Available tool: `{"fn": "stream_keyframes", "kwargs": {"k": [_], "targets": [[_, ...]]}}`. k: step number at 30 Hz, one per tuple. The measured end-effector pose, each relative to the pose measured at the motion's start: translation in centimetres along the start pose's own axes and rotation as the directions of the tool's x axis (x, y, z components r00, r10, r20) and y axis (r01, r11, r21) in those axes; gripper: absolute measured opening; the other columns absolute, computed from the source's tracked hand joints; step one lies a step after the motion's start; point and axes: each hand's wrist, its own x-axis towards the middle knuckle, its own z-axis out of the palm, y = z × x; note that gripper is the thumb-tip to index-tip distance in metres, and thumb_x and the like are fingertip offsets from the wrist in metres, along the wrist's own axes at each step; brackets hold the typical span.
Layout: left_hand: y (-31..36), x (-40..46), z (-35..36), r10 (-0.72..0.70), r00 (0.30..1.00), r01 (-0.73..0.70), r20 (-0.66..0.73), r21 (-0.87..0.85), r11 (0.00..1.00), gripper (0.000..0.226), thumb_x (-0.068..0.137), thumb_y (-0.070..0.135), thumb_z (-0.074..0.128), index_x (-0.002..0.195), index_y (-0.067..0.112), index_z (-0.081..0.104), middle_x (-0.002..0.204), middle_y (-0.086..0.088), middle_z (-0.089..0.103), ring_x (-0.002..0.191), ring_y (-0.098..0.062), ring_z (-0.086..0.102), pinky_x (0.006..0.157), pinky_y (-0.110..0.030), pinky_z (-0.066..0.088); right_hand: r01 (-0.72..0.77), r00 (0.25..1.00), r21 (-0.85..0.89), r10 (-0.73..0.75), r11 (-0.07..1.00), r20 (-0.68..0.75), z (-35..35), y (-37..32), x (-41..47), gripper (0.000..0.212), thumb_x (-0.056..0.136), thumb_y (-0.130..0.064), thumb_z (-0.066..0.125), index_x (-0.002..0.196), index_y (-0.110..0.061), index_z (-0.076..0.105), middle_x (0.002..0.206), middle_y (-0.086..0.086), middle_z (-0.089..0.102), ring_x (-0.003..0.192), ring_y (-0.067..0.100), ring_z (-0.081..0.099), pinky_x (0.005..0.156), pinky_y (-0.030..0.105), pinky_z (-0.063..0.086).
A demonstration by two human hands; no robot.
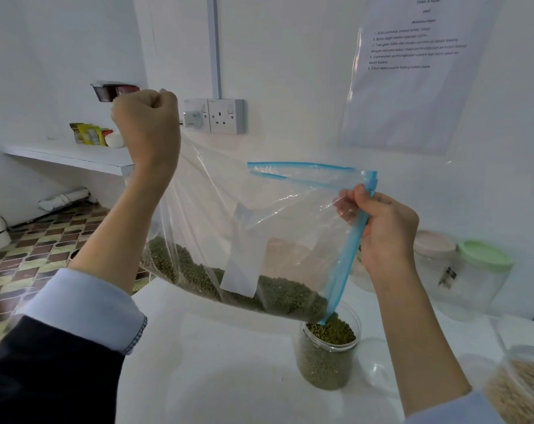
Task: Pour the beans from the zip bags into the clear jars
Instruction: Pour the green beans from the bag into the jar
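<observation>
pouring green beans [278, 293] out of the zip bag [247, 228] into the clear jar [328, 353] at lower centre of the frame. bag's low corner is sitting right over the jar mouth, blue zip strip [350, 252] dipping into it. jar is looking nearly full, beans heaped at the rim. right hand [385, 231] at centre right is pinching the zip edge of the bag between thumb and curled fingers. left hand [146, 123], upper left, is fisted tight round the bag's far corner, lifting it high. judging: raise left slowly, keep the opening narrow, watch for overflow since lots of beans are left in the bag. lidded jars [474, 270] are standing further back at right.
</observation>
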Motion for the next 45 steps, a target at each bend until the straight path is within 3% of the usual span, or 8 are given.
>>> {"fn": "stream_keyframes", "kwargs": {"k": [5, 16, 21, 29, 34, 37, 45], "targets": [[-0.2, -0.2, -0.1, -0.011, 1.0, 0.011, -0.003, -0.021, 1.0, 0.046, 0.08, 0.001, 0.045, 0.046, 0.017, 0.019, 0.028, 0.008, 0.021, 0.033, -0.008, 0.016, 0.045, -0.004, 0.024, -0.008, 1.0, -0.009, 0.008, 1.0, -0.004, -0.5, 0.1, 0.1, 0.01, 0.086, -0.002, 0.065, 0.076, 0.0, 0.066, 0.065, 0.009, 0.07, 0.058, 0.018, 0.066, 0.067, 0.027, 0.056], [0.1, -0.4, 0.2, -0.038, 0.999, 0.038, -0.006, -0.023, 0.999, 0.045, 0.08, 0.002, 0.045, 0.047, 0.017, 0.018, 0.029, 0.007, 0.018, 0.035, -0.009, 0.013, 0.046, -0.003, 0.022, -0.005, 1.0, 0.0, 0.005, 1.0, -0.019, -0.4, 0.2, 0.1, 0.012, 0.086, -0.002, 0.065, 0.075, -0.001, 0.065, 0.064, 0.008, 0.069, 0.057, 0.017, 0.066, 0.066, 0.026, 0.056], [-0.3, 0.2, -0.3, -0.09, 0.996, 0.089, -0.017, -0.066, 0.994, 0.042, 0.074, 0.001, 0.044, 0.047, 0.018, 0.017, 0.03, 0.007, 0.015, 0.04, -0.008, 0.009, 0.044, -0.013, 0.014, -0.011, 1.0, 0.028, 0.012, 1.0, -0.006, -0.4, 0.2, 0.0, 0.013, 0.087, -0.001, 0.064, 0.074, 0.0, 0.064, 0.062, 0.007, 0.068, 0.055, 0.016, 0.066, 0.063, 0.025, 0.056], [-0.3, -0.2, 0.0, -0.069, 0.996, 0.073, 0.052, -0.076, 0.994, 0.043, 0.075, 0.004, 0.047, 0.046, 0.018, 0.019, 0.032, 0.008, 0.015, 0.046, -0.011, 0.012, 0.045, -0.013, 0.02, -0.003, 1.0, -0.028, 0.002, 1.0, -0.017, -0.1, 0.9, -0.3, 0.011, 0.086, -0.002, 0.065, 0.075, -0.001, 0.065, 0.061, 0.004, 0.068, 0.056, 0.016, 0.065, 0.067, 0.027, 0.057], [0.2, -0.3, -0.1, -0.068, 0.998, 0.069, 0.02, -0.105, 0.992, 0.045, 0.076, 0.0, 0.046, 0.046, 0.019, 0.019, 0.029, 0.01, 0.015, 0.037, -0.007, 0.012, 0.05, -0.005, 0.022, 0.001, 1.0, -0.024, -0.001, 1.0, -0.01, -0.1, 0.9, -0.1, 0.011, 0.086, -0.002, 0.065, 0.076, -0.001, 0.065, 0.064, 0.007, 0.069, 0.058, 0.017, 0.066, 0.066, 0.026, 0.056], [0.8, -0.7, 0.3, -0.037, 0.998, 0.04, 0.054, -0.056, 0.998, 0.048, 0.08, 0.0, 0.047, 0.047, 0.019, 0.017, 0.03, 0.008, 0.015, 0.035, -0.007, 0.012, 0.042, -0.007, 0.018, -0.011, 1.0, -0.041, 0.011, 0.999, 0.008, 0.0, 0.9, -0.2, 0.011, 0.086, -0.004, 0.065, 0.076, -0.001, 0.065, 0.066, 0.007, 0.07, 0.059, 0.018, 0.066, 0.068, 0.027, 0.056], [-0.1, -0.2, -0.2, -0.095, 0.995, 0.095, 0.004, -0.081, 0.992, 0.044, 0.075, -0.001, 0.046, 0.046, 0.018, 0.019, 0.029, 0.008, 0.016, 0.035, -0.008, 0.012, 0.043, -0.006, 0.019, 0.022, 1.0, -0.032, -0.022, 0.999, -0.011, -0.5, 0.6, 0.2, 0.013, 0.087, -0.003, 0.064, 0.074, -0.002, 0.066, 0.067, 0.007, 0.07, 0.06, 0.018, 0.067, 0.066, 0.026, 0.055]]}}
